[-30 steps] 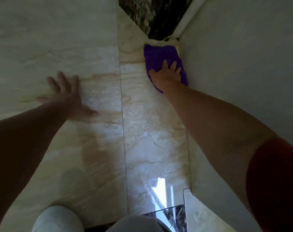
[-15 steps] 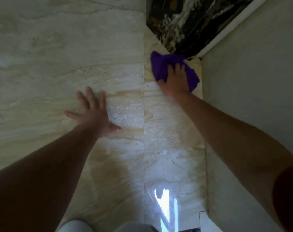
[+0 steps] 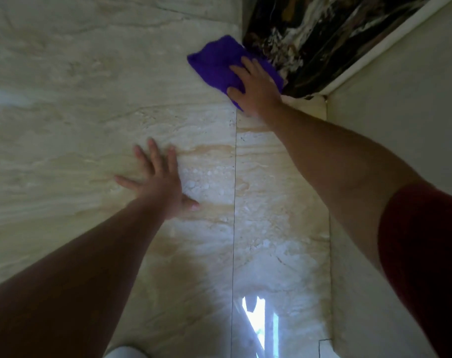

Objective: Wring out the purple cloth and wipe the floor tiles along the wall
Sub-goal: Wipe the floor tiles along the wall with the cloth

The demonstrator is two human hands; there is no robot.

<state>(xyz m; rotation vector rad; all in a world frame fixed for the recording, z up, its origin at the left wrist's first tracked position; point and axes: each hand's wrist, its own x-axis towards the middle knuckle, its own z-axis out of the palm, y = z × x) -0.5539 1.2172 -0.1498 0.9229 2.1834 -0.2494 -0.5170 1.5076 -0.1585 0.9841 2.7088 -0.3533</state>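
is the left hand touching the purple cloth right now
No, the left hand lies flat on the bare floor tile, well apart from the purple cloth, which sits under the right hand.

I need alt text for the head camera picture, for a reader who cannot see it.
A person's right hand presses a purple cloth flat on beige floor tiles, beside a dark marbled strip near the wall. The left hand rests spread on the tiles, apart from the cloth.

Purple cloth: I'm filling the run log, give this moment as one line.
step: wiping | right hand: flat on purple cloth | left hand: flat on floor tiles | cloth: beside dark slab
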